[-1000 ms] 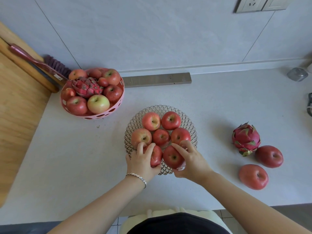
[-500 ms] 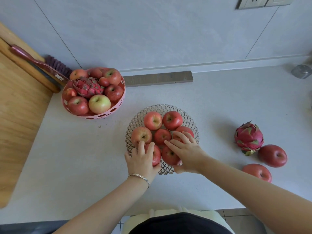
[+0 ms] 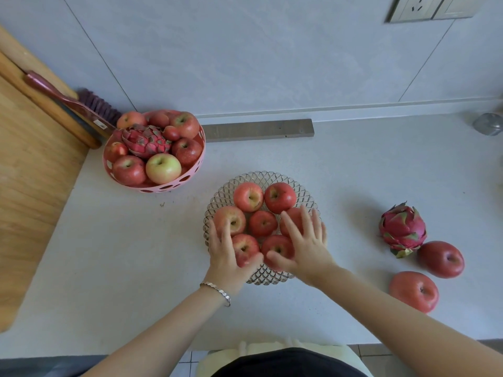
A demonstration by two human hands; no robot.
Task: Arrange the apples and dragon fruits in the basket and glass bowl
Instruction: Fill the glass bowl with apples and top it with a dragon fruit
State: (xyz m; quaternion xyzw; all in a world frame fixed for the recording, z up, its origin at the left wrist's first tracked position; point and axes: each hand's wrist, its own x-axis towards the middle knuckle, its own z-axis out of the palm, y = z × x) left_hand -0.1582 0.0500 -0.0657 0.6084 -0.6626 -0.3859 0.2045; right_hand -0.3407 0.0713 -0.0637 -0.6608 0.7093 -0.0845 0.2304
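The patterned glass bowl (image 3: 273, 177) at the counter's centre holds several red apples. My left hand (image 3: 227, 254) lies flat over the near-left apple (image 3: 244, 247) with fingers spread. My right hand (image 3: 306, 242) rests with spread fingers over the near-right apple (image 3: 277, 244) and the apple at the bowl's right side. Neither hand grips a fruit. The pink perforated basket (image 3: 163, 186) at the back left holds several apples and a dragon fruit (image 3: 145, 140). A second dragon fruit (image 3: 402, 229) and two apples (image 3: 440, 258) (image 3: 413, 291) lie loose on the counter to the right.
A wooden board (image 3: 32, 170) covers the left side, with a brush (image 3: 73, 100) leaning at its back. A grey strip (image 3: 258, 129) lies along the wall behind the bowl. A small metal object (image 3: 487, 123) sits at the far right.
My right hand has slid forward over the bowl's right apples and spread its fingers. My left hand has stretched further over the near-left apple. The view has shifted slightly left.
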